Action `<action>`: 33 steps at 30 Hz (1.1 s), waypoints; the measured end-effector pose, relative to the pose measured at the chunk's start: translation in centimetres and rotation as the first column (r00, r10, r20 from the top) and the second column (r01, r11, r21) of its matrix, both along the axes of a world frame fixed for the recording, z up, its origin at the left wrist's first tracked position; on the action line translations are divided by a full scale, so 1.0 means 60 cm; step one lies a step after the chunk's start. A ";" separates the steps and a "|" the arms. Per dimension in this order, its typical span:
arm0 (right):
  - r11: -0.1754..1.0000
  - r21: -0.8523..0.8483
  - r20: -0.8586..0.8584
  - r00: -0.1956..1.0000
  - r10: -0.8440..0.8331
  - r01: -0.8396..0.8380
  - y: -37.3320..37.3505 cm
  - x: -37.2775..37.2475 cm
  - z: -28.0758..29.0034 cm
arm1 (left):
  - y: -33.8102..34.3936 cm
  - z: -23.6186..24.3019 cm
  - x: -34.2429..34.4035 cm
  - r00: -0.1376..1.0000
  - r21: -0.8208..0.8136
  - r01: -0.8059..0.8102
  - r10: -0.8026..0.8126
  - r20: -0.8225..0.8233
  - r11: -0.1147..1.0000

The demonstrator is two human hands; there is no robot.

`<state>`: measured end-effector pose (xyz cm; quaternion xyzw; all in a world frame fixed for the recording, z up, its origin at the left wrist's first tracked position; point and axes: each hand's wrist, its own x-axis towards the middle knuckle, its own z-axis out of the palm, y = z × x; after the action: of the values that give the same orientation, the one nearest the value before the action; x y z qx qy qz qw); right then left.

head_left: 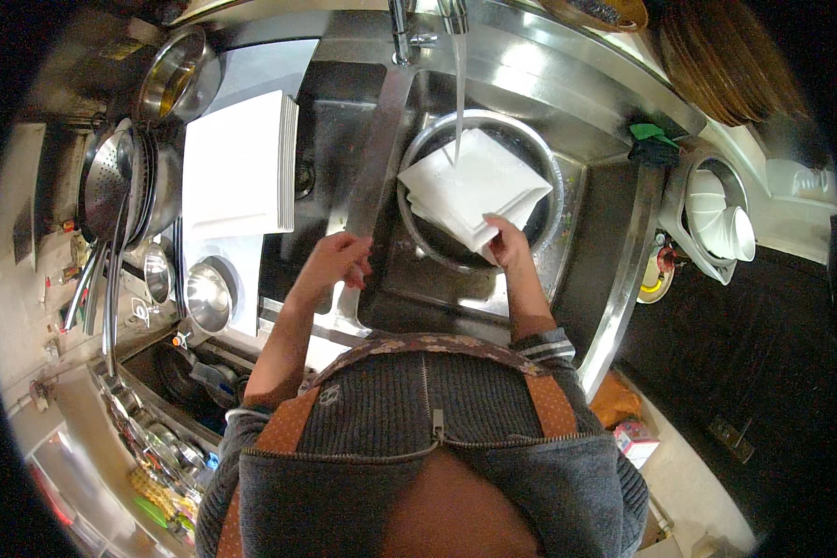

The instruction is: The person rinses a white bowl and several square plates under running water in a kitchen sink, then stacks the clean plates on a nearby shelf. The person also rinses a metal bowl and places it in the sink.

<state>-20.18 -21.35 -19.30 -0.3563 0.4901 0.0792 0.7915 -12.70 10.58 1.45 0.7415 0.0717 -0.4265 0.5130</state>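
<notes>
Several flat white squares, which look like square plates, lie fanned over one another in a round metal basin in the right sink bowl. Water from the tap runs down onto the top one. My right hand grips their near corner, thumb on top and fingers underneath. My left hand hangs over the divider between the two sink bowls, its fingers curled in with nothing visible in them. To its left, a neat stack of white square plates stands on a white board.
A steel bowl sits near the stack, and a larger metal bowl beyond it. Strainers and pans hang at the left. White bowls stand in a container at the right. Round brown trays are piled at the far right.
</notes>
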 end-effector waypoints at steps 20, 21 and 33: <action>-0.207 -0.971 -0.228 0.719 0.657 -0.119 0.042 0.019 0.266 | -0.151 0.016 0.067 0.994 -0.383 -0.097 0.108 0.007 0.919; -0.225 -0.974 -0.184 0.663 0.726 -0.024 0.059 0.013 0.270 | -0.152 0.015 0.073 0.989 -0.445 -0.150 0.138 -0.059 0.883; 0.821 -0.430 0.348 0.908 -0.233 0.375 -0.020 0.082 0.250 | -0.135 -0.050 0.094 0.966 -0.187 -0.157 0.191 0.176 0.970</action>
<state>-15.28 -22.55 -4.30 -0.4678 0.4282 -0.2267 0.7392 -7.07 2.46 -1.56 0.7232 0.0496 -0.3103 0.6150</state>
